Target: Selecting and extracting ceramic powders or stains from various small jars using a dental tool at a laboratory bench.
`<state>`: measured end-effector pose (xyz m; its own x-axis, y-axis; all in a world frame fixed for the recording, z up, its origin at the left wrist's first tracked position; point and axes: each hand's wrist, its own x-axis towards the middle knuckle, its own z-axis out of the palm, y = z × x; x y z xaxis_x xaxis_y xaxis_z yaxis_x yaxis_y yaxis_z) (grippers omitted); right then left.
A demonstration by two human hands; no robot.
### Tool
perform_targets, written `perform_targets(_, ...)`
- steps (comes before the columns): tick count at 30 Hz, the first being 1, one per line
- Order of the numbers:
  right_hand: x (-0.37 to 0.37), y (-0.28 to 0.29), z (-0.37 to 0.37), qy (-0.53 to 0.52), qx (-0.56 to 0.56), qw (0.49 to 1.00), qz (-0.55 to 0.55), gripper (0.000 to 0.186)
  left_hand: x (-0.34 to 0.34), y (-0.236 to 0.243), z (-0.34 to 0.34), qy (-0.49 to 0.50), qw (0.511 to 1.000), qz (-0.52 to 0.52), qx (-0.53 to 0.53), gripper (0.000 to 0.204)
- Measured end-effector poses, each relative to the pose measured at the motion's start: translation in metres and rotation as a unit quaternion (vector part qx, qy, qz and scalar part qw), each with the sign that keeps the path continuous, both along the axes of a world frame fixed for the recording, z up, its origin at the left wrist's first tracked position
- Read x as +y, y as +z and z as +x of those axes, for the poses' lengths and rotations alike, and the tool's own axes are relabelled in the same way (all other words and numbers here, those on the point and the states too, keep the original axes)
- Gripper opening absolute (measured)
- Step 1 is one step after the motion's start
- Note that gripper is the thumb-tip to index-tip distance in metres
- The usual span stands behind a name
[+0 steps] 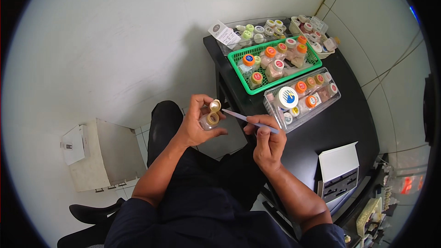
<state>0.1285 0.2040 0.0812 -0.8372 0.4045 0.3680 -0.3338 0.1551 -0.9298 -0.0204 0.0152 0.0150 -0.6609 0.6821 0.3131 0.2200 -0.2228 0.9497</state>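
Over my lap, my left hand (189,127) is closed around a small clear bottle (205,123) with a tan cap. The flip lid (215,105) stands open, showing its pale inner side and the bottle's mouth below it. My right hand (268,146) pinches a slim lavender tool (240,116), shaped like a pen or a small spatula. Its thin dark tip points left and ends just beside the open lid, apparently not touching it. What is inside the bottle cannot be made out.
On the black table (303,142) at right stand a green basket (250,93) and a clear tray (298,120), both with several lidded jars. More jar-filled trays sit behind. An open white box (339,161) lies nearer; a pale cabinet (120,151) stands left.
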Motion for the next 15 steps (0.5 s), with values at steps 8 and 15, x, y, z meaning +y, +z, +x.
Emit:
perform_targets(8, -0.003, -0.002, -0.001, -0.021, 0.085, 0.996, 0.033, 0.055, -0.006, -0.003, -0.008, 0.130, 0.984, -0.012, 0.124, 0.076)
perform_targets(15, -0.002, 0.004, 0.003, 0.023, 0.100, 0.989, 0.108, 0.044, -0.005, 0.003, 0.003, 0.138, 0.959, -0.029, 0.247, 0.072)
